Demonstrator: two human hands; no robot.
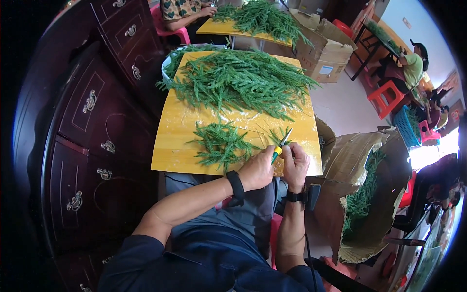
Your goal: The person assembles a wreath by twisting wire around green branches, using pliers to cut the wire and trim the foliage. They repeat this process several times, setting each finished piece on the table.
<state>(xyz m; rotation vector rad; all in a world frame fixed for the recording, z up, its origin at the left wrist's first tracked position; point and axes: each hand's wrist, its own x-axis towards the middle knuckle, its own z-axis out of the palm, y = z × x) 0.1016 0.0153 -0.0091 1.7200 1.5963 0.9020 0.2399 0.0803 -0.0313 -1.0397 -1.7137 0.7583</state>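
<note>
"Left hand (260, 170), what's it doing?"
"Clasping yellow-and-green snips (277, 153), their blades pointing away above the yellow table (168, 146)."
"And the right hand (296, 168)?"
"Sitting curled just beside it; whether it's pinching anything, I can't tell. A green sprig (275, 137) is lying beside the blades, a cut pile (221, 146) resting farther left."

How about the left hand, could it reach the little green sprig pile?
Probably yes: the little sprig pile lies beside the left hand, nothing between, though that hand seemingly holds yellow-handled snips.
</note>
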